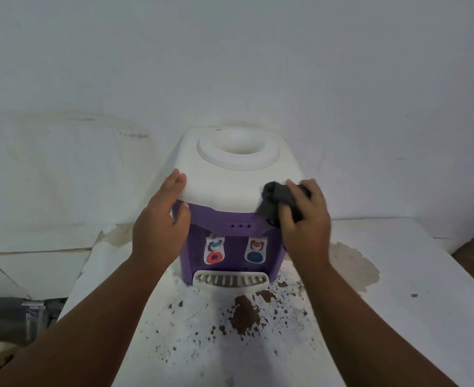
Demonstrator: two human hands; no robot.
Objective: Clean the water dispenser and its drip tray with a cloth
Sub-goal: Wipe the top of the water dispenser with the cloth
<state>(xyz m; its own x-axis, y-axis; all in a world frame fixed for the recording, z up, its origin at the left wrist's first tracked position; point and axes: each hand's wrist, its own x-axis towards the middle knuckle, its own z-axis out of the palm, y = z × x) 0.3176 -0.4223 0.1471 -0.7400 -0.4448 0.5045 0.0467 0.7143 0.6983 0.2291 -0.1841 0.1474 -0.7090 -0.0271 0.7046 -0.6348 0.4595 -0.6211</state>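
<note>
While the left hand (160, 222) clasps the front-left corner of the water dispenser (230, 180), fingers on its white top, thumb on purple front, the drip tray (230, 280) sits at its base; the right hand (307, 219) fingers grasp a grey cloth (276, 199) against the front-right top edge.

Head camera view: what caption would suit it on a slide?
Right hand presses a dark grey cloth on the white top edge of the water dispenser while the left hand grips its corner.
</note>
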